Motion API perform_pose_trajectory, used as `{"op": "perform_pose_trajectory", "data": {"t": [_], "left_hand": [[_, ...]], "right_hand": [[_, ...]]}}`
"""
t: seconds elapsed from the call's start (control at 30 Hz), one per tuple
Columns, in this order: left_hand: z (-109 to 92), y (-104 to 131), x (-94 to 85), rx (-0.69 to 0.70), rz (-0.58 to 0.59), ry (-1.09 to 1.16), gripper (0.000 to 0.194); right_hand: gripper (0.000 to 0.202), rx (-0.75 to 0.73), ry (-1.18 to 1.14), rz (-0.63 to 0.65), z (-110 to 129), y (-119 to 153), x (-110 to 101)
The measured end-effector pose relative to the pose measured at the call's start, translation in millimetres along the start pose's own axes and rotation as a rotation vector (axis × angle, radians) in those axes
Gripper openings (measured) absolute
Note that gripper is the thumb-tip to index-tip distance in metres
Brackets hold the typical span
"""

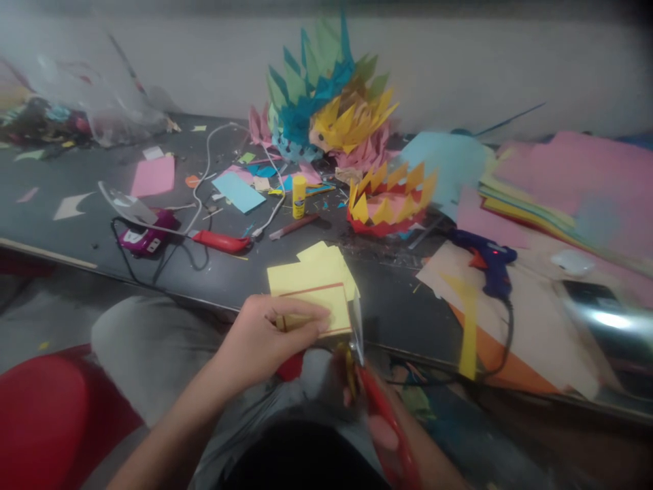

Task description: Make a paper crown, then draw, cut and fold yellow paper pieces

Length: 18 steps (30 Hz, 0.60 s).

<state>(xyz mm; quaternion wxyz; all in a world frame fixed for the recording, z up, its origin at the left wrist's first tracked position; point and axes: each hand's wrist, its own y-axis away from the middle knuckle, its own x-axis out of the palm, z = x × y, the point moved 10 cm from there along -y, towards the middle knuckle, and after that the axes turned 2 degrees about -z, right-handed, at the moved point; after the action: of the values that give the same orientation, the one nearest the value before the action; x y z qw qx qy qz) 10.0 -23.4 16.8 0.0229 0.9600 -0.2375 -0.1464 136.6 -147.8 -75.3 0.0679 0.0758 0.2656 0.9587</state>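
Red-handled scissors (pixel 380 401) sit lowest in view, gripped by the right hand (pixel 388 429), which is blurred, its fingers closed through the handles; the blades point up and meet the right edge of a yellow paper piece (pixel 326 309). Left hand (pixel 265 337) pinches that paper from the left, thumb on top and fingers curled, holding it just over the near edge of the dark table (pixel 76 184). Behind it lies a small stack of yellow sheets (pixel 311 272). Farther back stand a glue stick (pixel 298 197), a red and yellow paper crown (pixel 390 201) and a tall spiky paper model (pixel 326 102). To the right, a blue glue gun (pixel 487 262) rests on cardboard, near a pile of coloured paper (pixel 561 190). White cables (pixel 204 170) and scraps crowd the left side.
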Motion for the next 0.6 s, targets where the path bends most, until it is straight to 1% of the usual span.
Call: {"op": "perform_pose_trajectory", "data": {"t": [0.13,0.23,0.3,0.4,0.47,0.6], "left_hand": [[-4.7,0.4,-2.3,0.03,0.0,-0.002,0.01],[-7.6,0.8,-2.7,0.05,-0.003,-0.021,0.01],[-8.5,0.9,-2.9,0.056,-0.01,-0.047,0.01],[-8.0,0.9,-2.7,0.06,-0.017,-0.076,0.011],[-6.3,0.9,-2.3,0.059,-0.019,-0.091,0.012],[-4.9,1.7,-3.4,0.075,-0.039,-0.145,0.015]], "right_hand": [[0.05,0.117,-0.063,-0.005,-6.8,2.8,6.3],[0.048,0.231,-0.131,-0.026,-22.2,-0.2,9.1],[0.05,0.28,-0.155,-0.05,-33.2,-2.1,8.5],[0.051,0.292,-0.182,-0.069,-39.7,-1.7,8.3],[0.049,0.272,-0.205,-0.064,-35.7,0.5,10.4],[0.046,0.29,-0.214,-0.074,-32.1,5.5,12.6]]}}
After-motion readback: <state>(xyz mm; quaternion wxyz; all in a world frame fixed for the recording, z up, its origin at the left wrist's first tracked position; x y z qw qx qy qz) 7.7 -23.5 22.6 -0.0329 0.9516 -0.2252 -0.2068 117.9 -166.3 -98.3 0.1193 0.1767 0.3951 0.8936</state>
